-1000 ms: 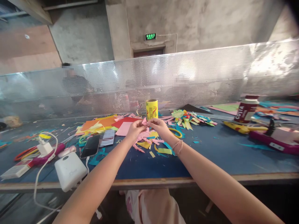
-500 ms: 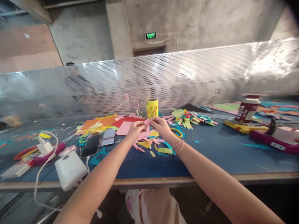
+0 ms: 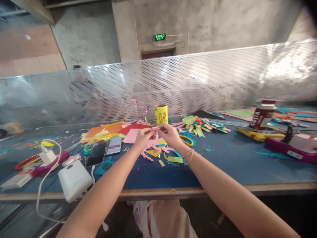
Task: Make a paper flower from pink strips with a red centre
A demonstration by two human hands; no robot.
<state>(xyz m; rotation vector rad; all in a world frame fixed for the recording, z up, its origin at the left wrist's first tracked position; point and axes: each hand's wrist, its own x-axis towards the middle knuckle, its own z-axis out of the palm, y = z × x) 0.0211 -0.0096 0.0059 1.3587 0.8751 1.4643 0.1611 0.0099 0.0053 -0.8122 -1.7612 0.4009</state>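
Observation:
A small pink paper piece (image 3: 155, 128) is pinched between the fingertips of my left hand (image 3: 145, 135) and my right hand (image 3: 170, 135), which nearly meet over the table. Most of the piece is covered by my fingers. Beneath and around the hands lie pink paper strips (image 3: 151, 144) and yellow scraps (image 3: 154, 153). Just behind the hands stands a yellow cardboard tube (image 3: 161, 114), upright. Left of my left hand are a pink sheet (image 3: 130, 136), a red sheet (image 3: 140, 126) and an orange sheet (image 3: 95, 132).
A phone (image 3: 95, 155), a white power bank (image 3: 75, 181) and cables occupy the left. Paper bows (image 3: 198, 124) lie right of the tube. Farther right stand a brown bottle (image 3: 263, 115) and a purple tool (image 3: 289, 150). A perforated metal screen (image 3: 148, 86) closes the back; people sit behind it.
The fingertips have drawn closer together, and the pink paper piece between them now shows lower and flatter. Things on the table have stayed put.

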